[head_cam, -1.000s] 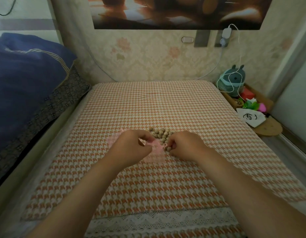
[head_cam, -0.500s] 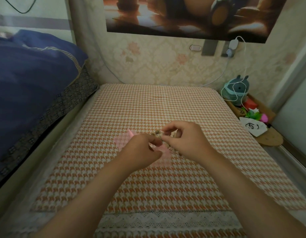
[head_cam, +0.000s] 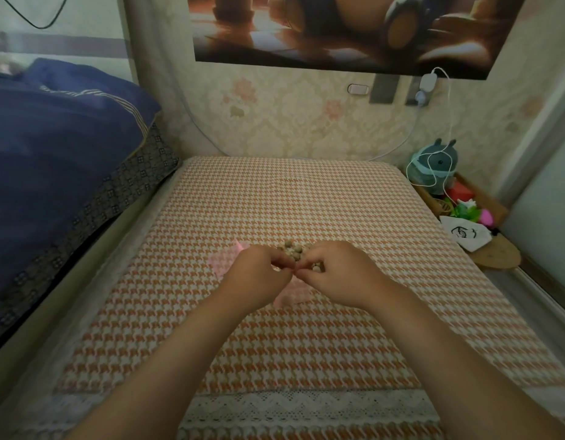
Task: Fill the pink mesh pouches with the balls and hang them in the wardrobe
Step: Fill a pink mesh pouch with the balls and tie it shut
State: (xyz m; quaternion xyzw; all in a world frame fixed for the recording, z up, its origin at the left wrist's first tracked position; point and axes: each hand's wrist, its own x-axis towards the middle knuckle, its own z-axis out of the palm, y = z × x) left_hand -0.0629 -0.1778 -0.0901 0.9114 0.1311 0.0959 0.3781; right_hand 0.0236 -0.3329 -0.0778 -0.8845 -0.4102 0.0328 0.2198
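A pile of small brown balls (head_cam: 294, 250) lies on the orange houndstooth mattress (head_cam: 275, 338), partly hidden behind my hands. One pink mesh pouch (head_cam: 293, 292) hangs between my hands; my left hand (head_cam: 259, 274) and my right hand (head_cam: 335, 271) each pinch its top edge, fingertips almost touching. Another pink mesh pouch (head_cam: 222, 260) lies flat on the mattress just left of my left hand. I cannot tell whether any ball is inside the held pouch.
A dark blue quilt (head_cam: 62, 160) is heaped on the bed at the left. To the right of the mattress a low shelf holds a teal plush toy (head_cam: 436, 166) wound with a white cable, a white drawstring bag (head_cam: 465, 236) and small colourful items. A wall stands behind.
My right hand, raised over the balls half a second ago, has come down beside my left hand to pinch the pouch's edge. The camera has tilted slightly.
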